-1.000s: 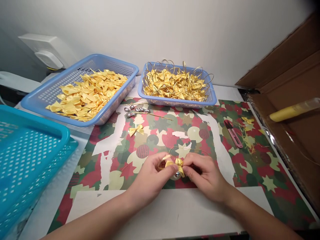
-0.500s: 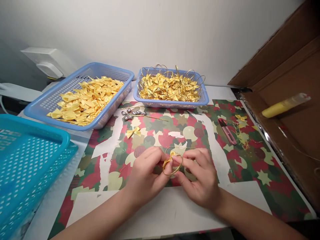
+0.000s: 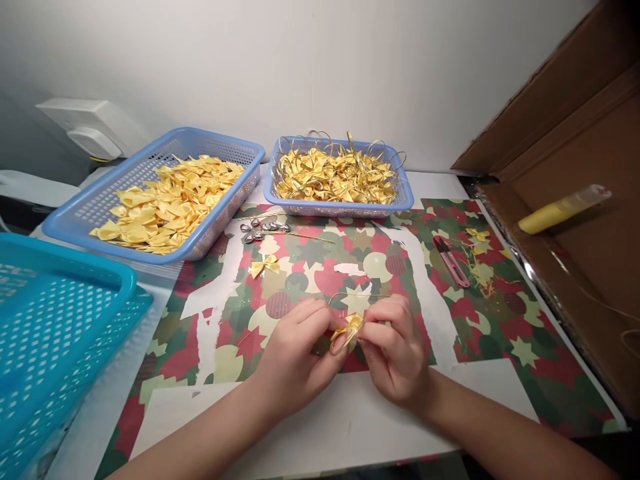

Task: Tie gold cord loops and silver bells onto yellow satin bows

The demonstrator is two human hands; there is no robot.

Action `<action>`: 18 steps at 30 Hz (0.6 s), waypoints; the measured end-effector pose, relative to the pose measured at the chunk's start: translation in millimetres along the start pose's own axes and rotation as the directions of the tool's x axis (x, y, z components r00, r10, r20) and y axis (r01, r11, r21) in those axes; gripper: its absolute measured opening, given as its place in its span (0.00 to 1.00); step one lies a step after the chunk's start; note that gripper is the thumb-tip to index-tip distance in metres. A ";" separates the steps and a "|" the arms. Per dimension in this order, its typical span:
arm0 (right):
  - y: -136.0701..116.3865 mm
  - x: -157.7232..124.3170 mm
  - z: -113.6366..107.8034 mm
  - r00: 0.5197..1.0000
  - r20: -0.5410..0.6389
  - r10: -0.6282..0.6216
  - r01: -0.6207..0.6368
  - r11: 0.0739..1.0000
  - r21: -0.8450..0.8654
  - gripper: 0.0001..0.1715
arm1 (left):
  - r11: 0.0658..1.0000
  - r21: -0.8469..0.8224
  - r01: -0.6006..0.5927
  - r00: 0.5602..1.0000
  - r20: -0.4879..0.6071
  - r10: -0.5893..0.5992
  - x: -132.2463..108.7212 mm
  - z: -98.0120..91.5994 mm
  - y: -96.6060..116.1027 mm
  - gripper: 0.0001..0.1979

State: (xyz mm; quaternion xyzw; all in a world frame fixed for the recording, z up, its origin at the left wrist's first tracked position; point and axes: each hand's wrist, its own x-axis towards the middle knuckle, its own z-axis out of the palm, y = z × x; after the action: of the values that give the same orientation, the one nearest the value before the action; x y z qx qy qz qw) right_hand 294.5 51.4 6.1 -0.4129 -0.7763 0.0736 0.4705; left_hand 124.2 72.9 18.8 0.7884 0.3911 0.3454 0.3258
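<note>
Between my two hands is a yellow ribbon bow (image 3: 354,323) with gold wire looped around it. My left hand (image 3: 305,350) pinches the bow and wire from the left, thumb and forefinger together. From the right, the fingertips of my right hand (image 3: 397,343) close on the bow's edge and the wire. A thin wire end arcs out above the fingers. Beyond my left hand lies a loose yellow bow (image 3: 265,266). Behind it are several silver beads (image 3: 265,228) and a straight gold wire (image 3: 310,237).
A blue basket (image 3: 185,257) of yellow bows stands back left; another blue basket (image 3: 340,208) holds bows with wire loops. A teal basket (image 3: 65,320) is at left. Pink thread snips (image 3: 451,262) and thread scraps (image 3: 483,273) lie right, near a cardboard box (image 3: 565,133) and yellow tube (image 3: 555,212).
The wire ring that stood open between my hands is now turned and drawn in against the bow. My right fingers have closed in on it. The view has shifted slightly.
</note>
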 end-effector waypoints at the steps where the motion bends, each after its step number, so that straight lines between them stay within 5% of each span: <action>1: 0.7 -0.1 0.3 0.999 -0.020 -0.040 0.040 0.999 0.025 0.12 | 0.999 -0.032 0.017 1.000 0.000 -0.017 0.5 0.2 0.2 0.10; 8: 3.2 -1.4 -3.9 0.982 -0.058 -0.178 0.187 0.929 0.318 0.14 | 0.976 -0.146 0.161 0.987 -0.004 -0.163 2.8 0.7 -1.9 0.11; 13: -4.6 -0.7 -19.0 0.992 -0.066 0.109 -0.044 0.781 0.623 0.14 | 0.938 -0.198 0.284 0.955 -0.035 -0.296 6.3 -1.9 -6.3 0.13; 18: -7.7 14.4 -54.1 0.892 -0.196 0.408 -0.222 0.771 0.597 0.09 | 0.901 -0.221 0.374 0.915 -0.068 -0.397 10.7 -8.0 -15.1 0.14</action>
State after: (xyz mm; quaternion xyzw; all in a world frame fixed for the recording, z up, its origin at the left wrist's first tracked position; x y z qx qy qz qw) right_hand 329.8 41.8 49.2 -0.3888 -0.5536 0.3095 0.6683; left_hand 116.8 91.1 14.4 0.6373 0.5198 0.3556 0.4441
